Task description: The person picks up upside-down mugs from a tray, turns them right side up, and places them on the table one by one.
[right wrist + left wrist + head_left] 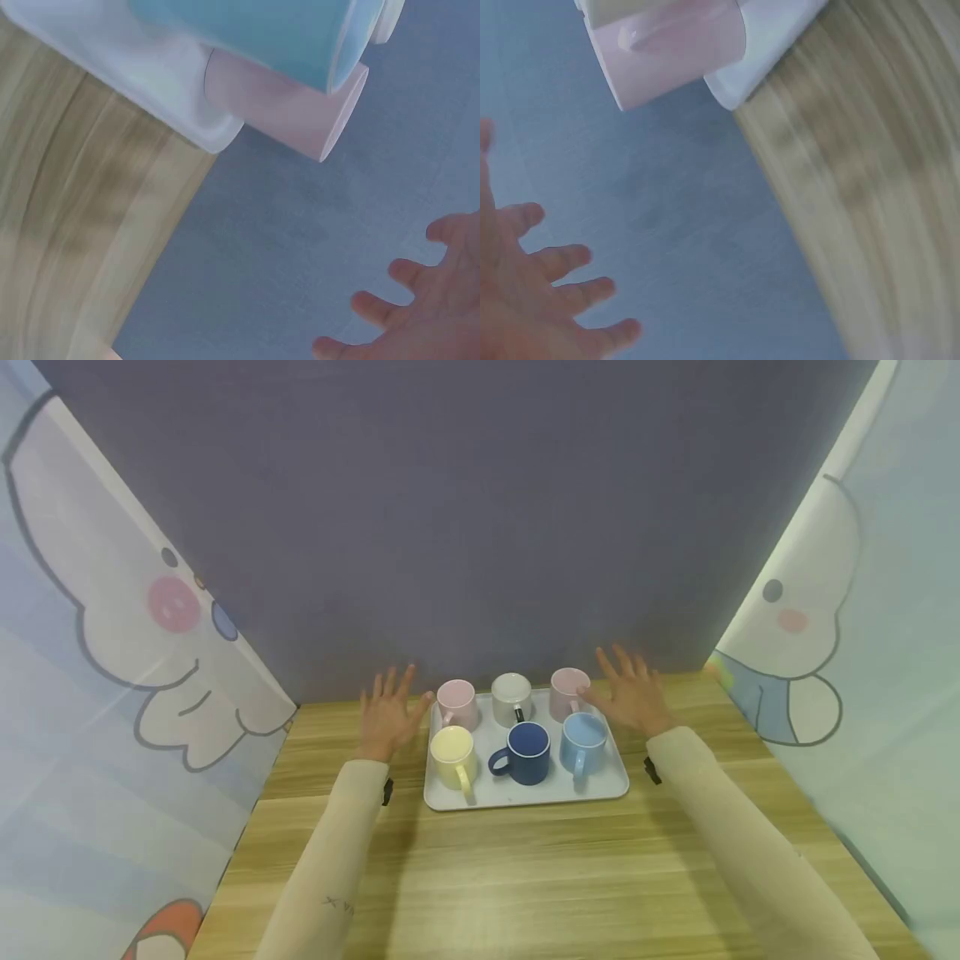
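Note:
A white tray [491, 793] bears several mugs in two rows. Its far row has a pink mug [459, 708], a white mug [510, 700] with a black handle and another pink mug [567, 693]. Nearer stand a yellow mug [453, 760], a dark blue mug [529, 753] and a light blue mug [582, 743]. My left hand [390, 717] hovers off the tray's left side, fingers spread, holding nothing. Beyond the right side, my right hand [632, 697] is likewise spread and holds nothing; its thumb overlaps the right pink mug in the head view, and contact is unclear.
The tray lies on a wood-grain table [525, 868], close to its far edge. A grey wall [480, 527] rises behind. Curtains with cartoon animals flank both sides, the left curtain [112, 810] and the right curtain [885, 793].

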Demonstrator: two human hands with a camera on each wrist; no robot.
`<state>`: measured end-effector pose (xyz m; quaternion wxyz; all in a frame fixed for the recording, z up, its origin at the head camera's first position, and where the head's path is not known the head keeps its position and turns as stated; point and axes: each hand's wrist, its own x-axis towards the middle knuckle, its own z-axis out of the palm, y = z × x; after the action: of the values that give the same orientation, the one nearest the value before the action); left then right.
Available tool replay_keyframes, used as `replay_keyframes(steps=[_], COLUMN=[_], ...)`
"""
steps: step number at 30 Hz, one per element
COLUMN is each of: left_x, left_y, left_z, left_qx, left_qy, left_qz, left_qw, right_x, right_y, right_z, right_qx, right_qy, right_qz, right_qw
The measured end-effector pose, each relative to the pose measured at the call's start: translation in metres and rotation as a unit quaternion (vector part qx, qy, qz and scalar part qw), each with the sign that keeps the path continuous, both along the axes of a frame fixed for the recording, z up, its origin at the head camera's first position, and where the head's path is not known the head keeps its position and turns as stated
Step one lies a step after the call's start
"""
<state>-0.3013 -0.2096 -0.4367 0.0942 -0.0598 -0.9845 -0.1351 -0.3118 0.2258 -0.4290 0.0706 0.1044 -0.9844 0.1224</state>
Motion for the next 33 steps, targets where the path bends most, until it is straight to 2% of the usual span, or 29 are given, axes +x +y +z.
replay_keyframes(steps=[3, 8, 15, 20, 25, 33], left_x=[0.003, 0.013, 0.020, 0.024, 0.025, 0.026], left_y=[-0.002, -0.008, -0.012, -0.011, -0.004, -0.002], left_z=[-0.004, -0.018, -0.052, -0.074, -0.082, -0.084], left_qx=[0.014, 0.035, 0.079, 0.114, 0.135, 0.152], left_qy=[-0.007, -0.063, -0.144, -0.163, -0.164, -0.172], left_qz=[0.000, -0.003, -0.006, 0.007, 0.023, 0.032], left_qw=[0.9999, 0.9974, 0.9864, 0.9800, 0.9769, 0.9727], right_x=[0.001, 0.008, 0.022, 0.034, 0.045, 0.058], right_y=[-0.001, -0.004, -0.008, -0.012, -0.015, -0.022], right_z=[-0.004, -0.010, -0.015, -0.020, -0.025, -0.029], right_qx=[-0.021, -0.053, -0.084, -0.099, -0.114, -0.127], right_qy=[-0.005, -0.021, -0.046, -0.053, -0.024, 0.002], right_qz=[0.004, 0.013, 0.028, 0.029, 0.031, 0.025], right_qw=[0.9998, 0.9983, 0.9950, 0.9933, 0.9927, 0.9916])
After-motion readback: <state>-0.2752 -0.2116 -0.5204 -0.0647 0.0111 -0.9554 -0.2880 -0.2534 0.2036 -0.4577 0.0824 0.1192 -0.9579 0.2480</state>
